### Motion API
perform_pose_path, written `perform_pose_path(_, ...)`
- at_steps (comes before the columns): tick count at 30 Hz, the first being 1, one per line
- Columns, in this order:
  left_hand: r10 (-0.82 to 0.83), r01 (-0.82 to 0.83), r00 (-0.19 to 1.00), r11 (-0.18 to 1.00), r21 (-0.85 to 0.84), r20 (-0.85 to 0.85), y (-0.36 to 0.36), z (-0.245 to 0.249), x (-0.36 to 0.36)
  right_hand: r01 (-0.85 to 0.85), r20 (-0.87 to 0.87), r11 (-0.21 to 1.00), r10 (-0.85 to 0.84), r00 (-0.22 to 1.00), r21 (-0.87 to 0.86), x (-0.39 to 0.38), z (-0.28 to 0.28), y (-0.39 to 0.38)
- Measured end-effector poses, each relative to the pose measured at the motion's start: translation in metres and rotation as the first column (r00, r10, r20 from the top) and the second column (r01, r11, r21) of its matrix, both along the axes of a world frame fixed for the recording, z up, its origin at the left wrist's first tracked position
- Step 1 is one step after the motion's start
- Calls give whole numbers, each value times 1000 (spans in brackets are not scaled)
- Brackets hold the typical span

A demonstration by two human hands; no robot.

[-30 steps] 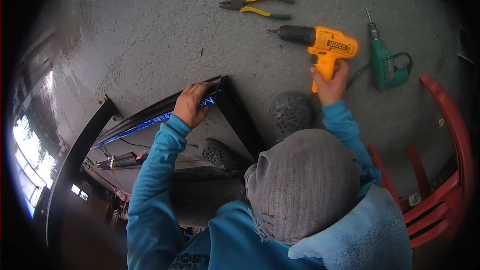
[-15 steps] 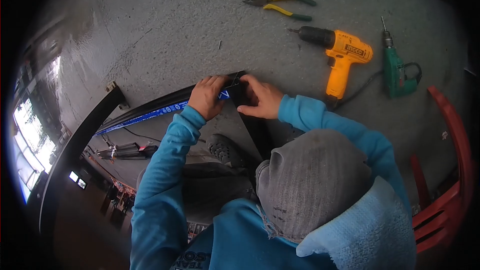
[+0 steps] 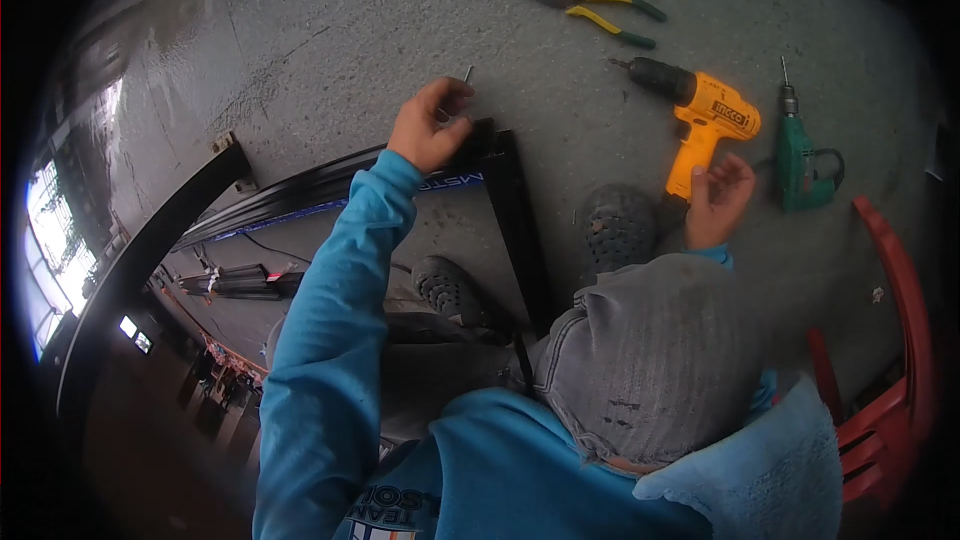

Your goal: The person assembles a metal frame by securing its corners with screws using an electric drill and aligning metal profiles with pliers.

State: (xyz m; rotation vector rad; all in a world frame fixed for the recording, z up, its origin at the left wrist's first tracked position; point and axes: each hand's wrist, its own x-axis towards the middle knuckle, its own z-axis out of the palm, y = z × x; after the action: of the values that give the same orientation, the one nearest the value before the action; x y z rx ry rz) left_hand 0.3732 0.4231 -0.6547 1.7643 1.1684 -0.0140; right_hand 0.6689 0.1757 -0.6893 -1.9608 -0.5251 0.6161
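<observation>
- A curved black bar [image 3: 130, 260] stands at the far left end of the black frame [image 3: 520, 230].
- A bundle of dark bars [image 3: 240, 282] lies on the floor [image 3: 330, 0], on the person's side of the frame's long rails.
- The left hand [image 3: 430, 125] is just past the frame's corner, fingers curled, a gap between thumb and fingers.
- A small screw [image 3: 468, 73] is right at its fingertips, beyond that corner; whether they touch it, I cannot tell.
- A blue strip with white letters runs along the frame's rail, partly behind the left wrist.
- Pliers [image 3: 600, 12] with yellow and green handles lie beyond the frame and to its right, handles spread.
- The yellow drill [image 3: 715, 115] lies right of the frame, bit pointing left.
- The right hand [image 3: 720, 202], also right of the frame, is open beside the drill's handle, fingers not wrapped around it.
- Farther right of the frame are a green drill [image 3: 797, 165] and a red chair [image 3: 915, 330].
</observation>
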Motion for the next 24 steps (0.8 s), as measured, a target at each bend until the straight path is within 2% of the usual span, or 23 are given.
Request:
perform_pose_path(1,10,-10,1000,1000,7,-4,7,-9,2,-10,-4,1000,10,1000,7,7,-3,-5)
perform_pose_path(3,126,-125,991,992,13,-45,20,-23,10,144,66,978,-135,989,-153,18,-10,-13)
perform_pose_path(4,127,-126,991,992,14,-45,23,-31,14,133,-38,956,-148,988,-260,20,-10,-7)
perform_pose_path(5,5,37,969,986,163,-249,24,-37,20,135,-36,956,-149,988,-260,19,-18,-5)
perform_pose_path(6,-81,223,889,936,272,-451,25,-42,25,48,-181,976,-88,980,-214,18,-32,-2)
perform_pose_path(7,-79,221,893,935,279,-444,26,-42,28,-35,-318,988,-15,948,-152,20,-41,4)
perform_pose_path(8,-101,236,872,944,230,-479,25,-41,31,-34,-312,988,-16,950,-152,21,-38,14)
perform_pose_path(9,-131,252,848,952,175,-513,22,-39,34,-81,-294,970,10,956,-230,21,-32,20)
perform_pose_path(10,-135,255,852,951,176,-506,18,-40,33,-125,-277,945,38,960,-302,23,-27,23)
perform_pose_path(11,-126,258,886,933,249,-446,14,-40,30,-121,-267,947,39,963,-297,29,-26,22)
perform_pose_path(13,-113,250,918,909,333,-379,15,-36,27,-137,-538,982,45,842,-132,37,-25,21)
perform_pose_path(15,-96,143,971,968,207,-221,14,-25,27,-146,-581,977,28,813,-157,40,-21,18)
perform_pose_path(16,-99,145,970,969,198,-221,10,-14,29,-171,-464,962,54,884,-213,40,-24,12)
perform_pose_path(17,-74,88,990,990,112,-118,10,-1,33,-189,-337,945,93,937,-266,41,-23,12)
perform_pose_path(18,-38,38,999,999,21,-16,12,12,38,-189,-335,944,92,938,-269,42,-17,10)
perform_pose_path(19,-38,39,999,999,18,-18,11,23,43,-111,1,957,116,993,-266,39,3,12)
perform_pose_path(20,-49,50,997,999,-8,56,11,35,47,-39,335,971,118,935,-235,34,19,19)
perform_pose_path(21,-62,67,990,997,-40,128,8,45,52,-144,78,987,150,986,-78,21,30,32)
perform_pose_path(22,-73,79,990,996,-51,124,4,53,59,-193,-175,976,208,962,100,3,42,49)
perform_pose_path(23,-136,140,983,990,-23,119,2,58,68,-328,-398,923,382,834,199,-15,50,71)
perform_pose_path(24,-197,196,974,980,12,114,0,60,75,-396,-626,888,448,638,232,-32,51,91)
